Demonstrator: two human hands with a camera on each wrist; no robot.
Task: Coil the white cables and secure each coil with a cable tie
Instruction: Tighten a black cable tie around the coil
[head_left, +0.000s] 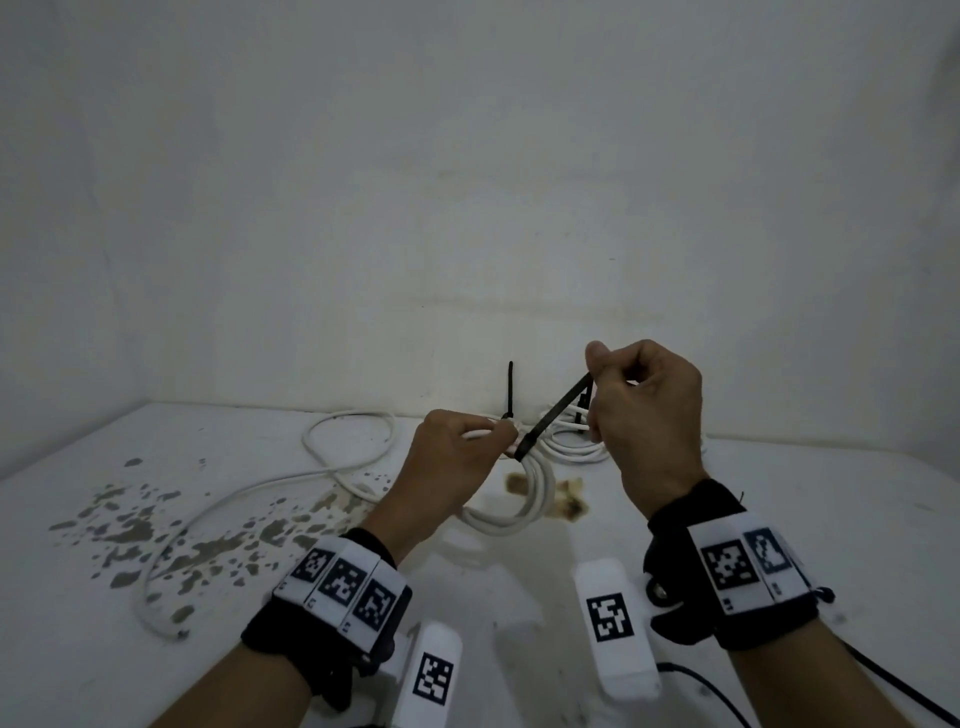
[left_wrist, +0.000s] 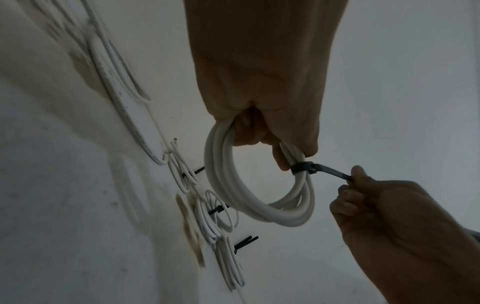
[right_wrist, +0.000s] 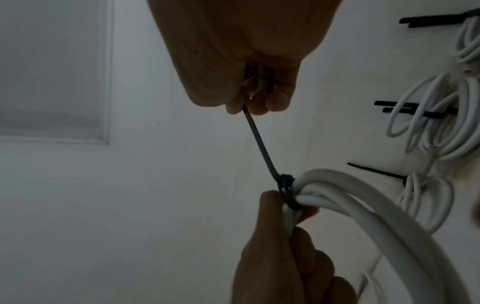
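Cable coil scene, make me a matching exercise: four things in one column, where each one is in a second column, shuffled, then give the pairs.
1. cable coil
2. cable tie tail
3. loose cable
4. tied coils

A. lying uncoiled on the table's left
B. pinched by the right hand
C. resting by the back wall
D. gripped by the left hand

Pairs: 1-D, 2-B, 3-A, 4-C

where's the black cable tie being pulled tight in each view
Head: cable tie at centre, slanting from the coil up to the right hand.
Left wrist: cable tie right of centre, its tail running right.
Right wrist: cable tie at centre, running down to the coil.
Shared landmark: the left hand gripping the coil beside the tie's loop.
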